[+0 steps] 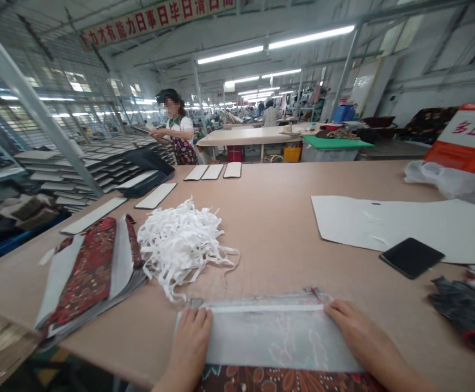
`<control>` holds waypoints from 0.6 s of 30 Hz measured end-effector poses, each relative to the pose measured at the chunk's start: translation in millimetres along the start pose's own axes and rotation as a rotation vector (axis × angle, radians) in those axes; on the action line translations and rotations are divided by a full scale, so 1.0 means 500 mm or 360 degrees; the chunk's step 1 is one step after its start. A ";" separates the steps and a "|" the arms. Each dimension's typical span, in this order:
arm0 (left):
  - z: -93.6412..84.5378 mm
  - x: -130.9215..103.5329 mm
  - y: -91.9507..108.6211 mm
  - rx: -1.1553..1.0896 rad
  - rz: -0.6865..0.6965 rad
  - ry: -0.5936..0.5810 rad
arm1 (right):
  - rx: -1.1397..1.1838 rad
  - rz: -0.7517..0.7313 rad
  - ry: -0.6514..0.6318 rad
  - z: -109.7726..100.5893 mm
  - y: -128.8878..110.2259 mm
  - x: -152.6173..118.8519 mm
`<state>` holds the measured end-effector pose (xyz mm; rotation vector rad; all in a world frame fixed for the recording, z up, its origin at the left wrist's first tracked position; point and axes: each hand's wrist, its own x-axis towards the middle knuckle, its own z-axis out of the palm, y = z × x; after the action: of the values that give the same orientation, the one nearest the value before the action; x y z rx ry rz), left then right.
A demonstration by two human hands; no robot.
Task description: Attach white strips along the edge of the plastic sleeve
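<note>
A pale grey-white fabric panel [270, 337] lies at the table's near edge, with a white strip [265, 308] along its upper part and brown flowered cloth [278, 379] below. My left hand [192, 337] presses on the panel's left end, fingers closed together at the strip's end. At the right end, my right hand [349, 321] pinches the panel's upper corner between thumb and finger. Beyond the left hand sits a tangled heap of white strips [182, 239]. Left of it is a stack of red-brown patterned and grey fabric pieces [90, 272].
The brown table [273, 218] also holds a large white sheet [408, 223], a black square pad [412, 257], dark cloth [463, 305] at right and white-topped panels [155, 196] at back left. A person [178, 130] stands beyond, beside stacked panels.
</note>
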<state>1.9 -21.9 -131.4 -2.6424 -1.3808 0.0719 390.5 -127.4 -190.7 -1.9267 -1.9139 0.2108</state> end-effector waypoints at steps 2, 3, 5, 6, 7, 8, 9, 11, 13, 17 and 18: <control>-0.012 0.007 -0.004 -0.0094 -0.0023 -0.0079 | 0.0113 0.0101 -0.0110 -0.016 0.005 0.014; -0.019 0.013 -0.007 -0.0140 -0.0028 -0.0138 | 0.0136 0.0155 -0.0152 -0.026 0.004 0.021; -0.034 0.031 -0.010 -0.0192 -0.0020 -0.0224 | 0.0115 0.0249 -0.0201 -0.044 -0.002 0.032; -0.042 0.045 -0.007 -0.0197 -0.0008 -0.0228 | 0.0076 0.0290 -0.0207 -0.051 -0.007 0.037; -0.049 0.061 0.001 -0.0205 0.0016 -0.0213 | 0.0031 0.0322 -0.0211 -0.056 -0.012 0.042; -0.056 0.078 0.015 -0.0227 0.0054 -0.0190 | -0.0016 0.0349 -0.0214 -0.060 -0.018 0.046; -0.062 0.097 0.037 -0.0274 0.0115 -0.0172 | -0.0055 0.0372 -0.0223 -0.062 -0.023 0.049; -0.073 0.133 0.097 -0.0428 0.0278 -0.0167 | -0.0093 0.0398 -0.0247 -0.069 -0.033 0.051; -0.079 0.165 0.169 -0.0609 0.0433 -0.0178 | -0.0067 0.0418 -0.0251 -0.079 -0.039 0.048; -0.072 0.219 0.294 -0.0860 0.0619 -0.0091 | 0.0295 0.0488 -0.0171 -0.093 -0.037 0.042; -0.067 0.230 0.317 -0.0904 0.0643 -0.0064 | 0.0450 0.0501 -0.0139 -0.090 -0.033 0.044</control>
<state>200.3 -20.5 -120.6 -3.3710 -0.9554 -0.2604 393.6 -114.4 -139.5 -2.0359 -1.5233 0.6307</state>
